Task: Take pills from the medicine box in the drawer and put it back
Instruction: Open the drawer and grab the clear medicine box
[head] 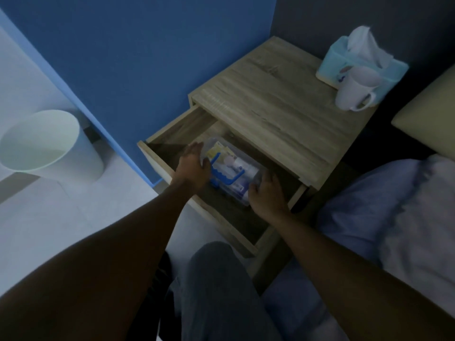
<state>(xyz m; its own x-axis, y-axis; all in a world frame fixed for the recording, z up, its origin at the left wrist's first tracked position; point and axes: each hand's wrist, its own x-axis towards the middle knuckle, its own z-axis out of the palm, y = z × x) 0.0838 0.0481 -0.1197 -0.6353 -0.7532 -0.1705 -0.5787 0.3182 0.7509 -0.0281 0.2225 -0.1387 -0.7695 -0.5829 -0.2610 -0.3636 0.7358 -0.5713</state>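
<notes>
The clear plastic medicine box (232, 168) with a blue handle lies inside the open drawer (172, 134) of a wooden bedside table. Packets and small bottles show through its lid. My left hand (193, 166) grips the box's left end, fingers curled over the edge. My right hand (267, 193) holds the box's right end from the near side. Both forearms reach down into the drawer. The box's lower part is hidden by the hands and the drawer's shadow.
On the tabletop (270, 107) at the back right stand a white mug (357, 89) and a blue tissue box (357, 60). A white waste bin (49, 146) stands on the floor at left. A bed with a blue sheet (394, 205) lies at right, beside a blue wall (123, 57).
</notes>
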